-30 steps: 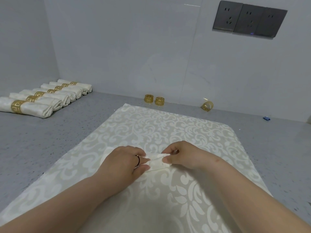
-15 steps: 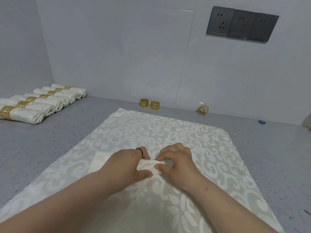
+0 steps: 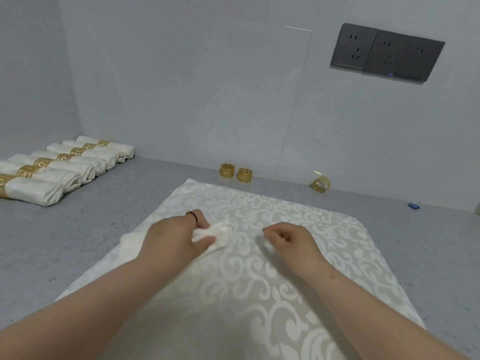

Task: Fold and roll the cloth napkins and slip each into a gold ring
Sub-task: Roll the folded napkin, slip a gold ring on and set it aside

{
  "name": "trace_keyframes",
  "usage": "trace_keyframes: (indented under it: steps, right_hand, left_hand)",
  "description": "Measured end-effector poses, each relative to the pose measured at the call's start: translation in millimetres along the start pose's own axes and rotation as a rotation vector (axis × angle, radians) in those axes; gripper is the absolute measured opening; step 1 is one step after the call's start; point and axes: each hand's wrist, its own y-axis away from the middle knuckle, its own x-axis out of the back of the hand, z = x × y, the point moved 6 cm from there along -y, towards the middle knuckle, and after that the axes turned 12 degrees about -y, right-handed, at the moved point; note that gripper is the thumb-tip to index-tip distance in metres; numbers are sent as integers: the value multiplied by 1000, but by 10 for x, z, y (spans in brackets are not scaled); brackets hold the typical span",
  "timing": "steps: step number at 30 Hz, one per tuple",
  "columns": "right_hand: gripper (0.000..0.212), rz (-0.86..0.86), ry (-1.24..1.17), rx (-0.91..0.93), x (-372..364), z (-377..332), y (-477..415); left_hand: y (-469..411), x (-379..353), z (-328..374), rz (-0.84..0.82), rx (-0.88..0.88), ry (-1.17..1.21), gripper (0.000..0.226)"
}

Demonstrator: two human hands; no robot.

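Head view shows a cream rolled napkin (image 3: 210,233) lying on the patterned damask cloth (image 3: 285,268) over the grey tabletop (image 3: 65,235); left hand (image 3: 174,239) pinches its end, right hand (image 3: 291,241) hovers loosely curled, holding nothing, gold rings (image 3: 235,172) near the wall

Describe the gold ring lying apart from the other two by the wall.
The lone gold ring is a short, shiny metallic band with openwork sides. It is tipped at an angle, its opening facing partly toward the camera, not standing upright like the pair of rings to its left. It rests on the grey countertop near the wall, touching nothing else.
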Motion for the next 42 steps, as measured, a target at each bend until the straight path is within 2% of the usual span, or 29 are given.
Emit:
trace_keyframes:
  steps: [5, 10, 13, 17, 22, 28, 31, 34, 37, 39, 42]
  right_hand:
    - [25, 22, 396, -44, -25, 41, -864]
    - [32, 76, 658, -18, -281, 98, -1707]
    - [42, 50, 860, 55, -505, 122, -2031]
    - [55, 31, 934, 33, -629, 218, -2328]
    - [34, 124, 902, 35, -571, 198, -2479]
    - [21, 242, 679, 184, -427, 19, -2184]
    - [19, 292, 251, 182, -298, -144, -1756]
    - [15, 310, -244, 26, -262, -159, -1114]
    - [14, 246, -611, -177, -421, -51, -473]
    - [12, 206, -809, -249, -544, -68, -104]
    - [18, 191, -940, -243, -633, -139, 244]
  left_hand:
    - [-67, -127, -276, 30, 182, 111, 18]
    - [-154, -219, -390, 10, 200, 86, 26]
    - [-200, -249, -435, -2, 232, 97, 27]
    - [-195, -286, -453, -13, 246, 86, 27]
    - [-232, -359, -486, -80, 241, 101, 25]
    - [-271, -279, -527, 0, 309, 117, 28]
    - [-259, -248, -523, 32, 319, 201, 26]
    - [-200, -165, -498, 109, 359, 349, 20]
    - [-110, -31, -389, 201, 358, 460, 27]
    - [-38, 42, -305, 246, 343, 481, 24]
    - [35, 68, -228, 236, 332, 468, 20]
